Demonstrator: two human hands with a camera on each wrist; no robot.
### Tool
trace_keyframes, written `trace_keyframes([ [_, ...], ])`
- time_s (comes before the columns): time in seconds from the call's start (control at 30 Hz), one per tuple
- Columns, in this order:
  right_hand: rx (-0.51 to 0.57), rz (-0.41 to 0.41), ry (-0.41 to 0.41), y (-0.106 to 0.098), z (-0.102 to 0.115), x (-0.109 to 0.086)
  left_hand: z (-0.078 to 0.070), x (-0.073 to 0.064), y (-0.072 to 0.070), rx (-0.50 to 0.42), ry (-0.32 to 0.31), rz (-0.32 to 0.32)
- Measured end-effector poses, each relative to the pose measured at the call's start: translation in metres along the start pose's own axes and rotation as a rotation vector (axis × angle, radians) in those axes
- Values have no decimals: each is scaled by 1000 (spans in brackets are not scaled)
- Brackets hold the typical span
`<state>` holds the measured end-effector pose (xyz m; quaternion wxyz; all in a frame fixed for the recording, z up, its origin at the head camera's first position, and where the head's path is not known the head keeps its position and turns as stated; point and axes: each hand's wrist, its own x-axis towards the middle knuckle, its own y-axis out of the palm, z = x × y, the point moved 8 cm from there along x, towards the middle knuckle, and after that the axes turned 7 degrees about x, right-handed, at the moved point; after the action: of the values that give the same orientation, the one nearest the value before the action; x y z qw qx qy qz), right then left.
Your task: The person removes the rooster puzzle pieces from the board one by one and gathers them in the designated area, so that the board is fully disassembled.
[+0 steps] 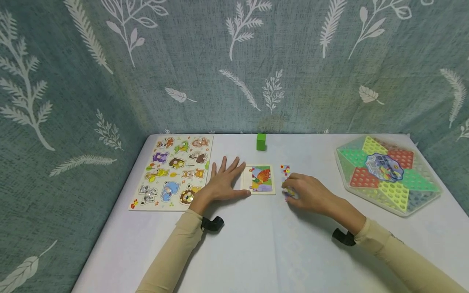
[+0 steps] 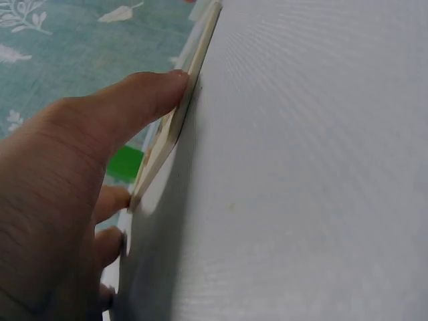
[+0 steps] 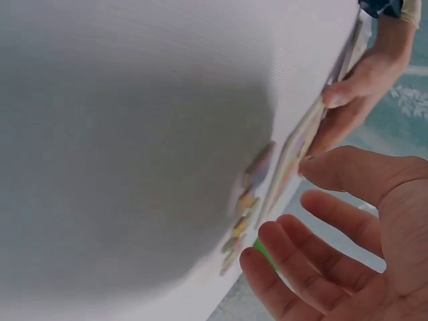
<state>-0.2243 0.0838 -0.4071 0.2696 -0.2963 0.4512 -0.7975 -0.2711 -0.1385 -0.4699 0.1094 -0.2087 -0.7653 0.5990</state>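
Note:
A small puzzle board point(image 1: 273, 179) with a pale wooden frame lies mid-table, partly filled with a colourful picture, its left strip bare. My left hand point(image 1: 228, 181) spreads its fingers at the board's left side; in the left wrist view the thumb point(image 2: 144, 100) rests on the frame's edge. To the right of the board, loose puzzle pieces point(image 1: 285, 169) lie in a column. Over the lower ones hovers my right hand point(image 1: 305, 191), fingers loosely bent, partly hiding them. In the right wrist view nothing shows between its fingers point(image 3: 314, 261), and the loose pieces point(image 3: 242, 224) lie beyond them.
A large animal puzzle board point(image 1: 172, 173) lies at the left, close to my left hand. A green block point(image 1: 261, 142) stands behind the small board. To the right is a hexagonal Chinese checkers set point(image 1: 388, 175) in clear plastic. A leaf-patterned cloth point(image 1: 300, 97) hangs behind the table.

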Motion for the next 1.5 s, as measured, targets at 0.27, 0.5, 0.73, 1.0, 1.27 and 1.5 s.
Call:
trace_keyframes([
  [0.27,37,18,30,-8,8,27,-2,2,0,7,13,3],
  [0.5,92,46,52,-1,13,61,-1,0,1,13,11,-8],
  [0.73,75,86,82,16,9,85,-2,-2,2,15,24,-21],
  [1.0,66,116,61,30,7,105,0,-1,1,3,18,-35],
  [1.27,-3,130,60,42,2,116,1,-1,3,1,24,-37],
  [1.5,-34,169,93,46,0,120,1,0,2,3,19,-32],
])
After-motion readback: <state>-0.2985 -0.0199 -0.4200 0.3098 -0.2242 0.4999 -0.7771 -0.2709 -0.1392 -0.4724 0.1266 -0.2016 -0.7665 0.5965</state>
